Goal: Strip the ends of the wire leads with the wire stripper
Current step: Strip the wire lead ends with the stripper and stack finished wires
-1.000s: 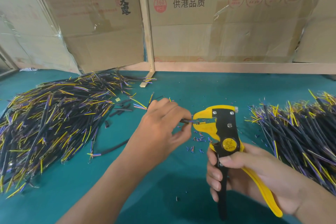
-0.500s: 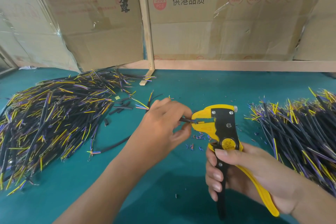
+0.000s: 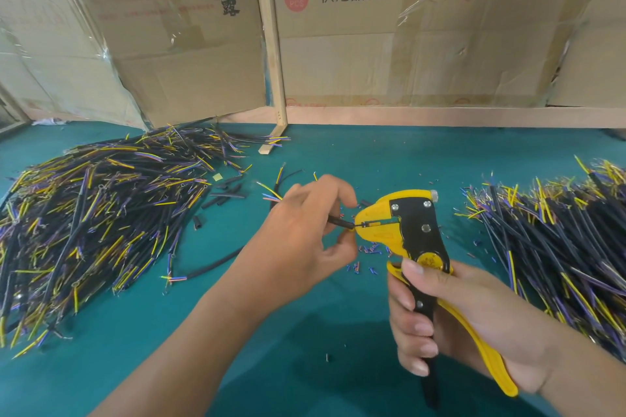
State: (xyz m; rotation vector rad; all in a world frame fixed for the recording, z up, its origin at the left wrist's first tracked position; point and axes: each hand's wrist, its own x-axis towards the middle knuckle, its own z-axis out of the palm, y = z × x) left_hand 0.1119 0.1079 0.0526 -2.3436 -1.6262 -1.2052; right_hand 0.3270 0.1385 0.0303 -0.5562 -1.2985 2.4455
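Note:
My right hand (image 3: 454,322) grips the handles of a yellow and black wire stripper (image 3: 411,234), held upright with its jaws pointing left. My left hand (image 3: 301,234) pinches a black wire lead (image 3: 340,222) and holds its coloured end inside the stripper's jaws. The rest of that lead runs back behind my left hand, with yellow and purple tips showing above the knuckles. Small bits of stripped insulation (image 3: 367,252) lie on the green table (image 3: 305,349) under the jaws.
A big heap of black leads with yellow and purple ends (image 3: 95,213) covers the left of the table. Another heap (image 3: 559,240) lies at the right. Short black sleeve pieces (image 3: 225,195) lie between. Cardboard boxes (image 3: 406,27) and a wooden post (image 3: 271,44) wall off the back.
The lead's end has gone a little deeper into the jaws. Both hands and the stripper stay in nearly the same place.

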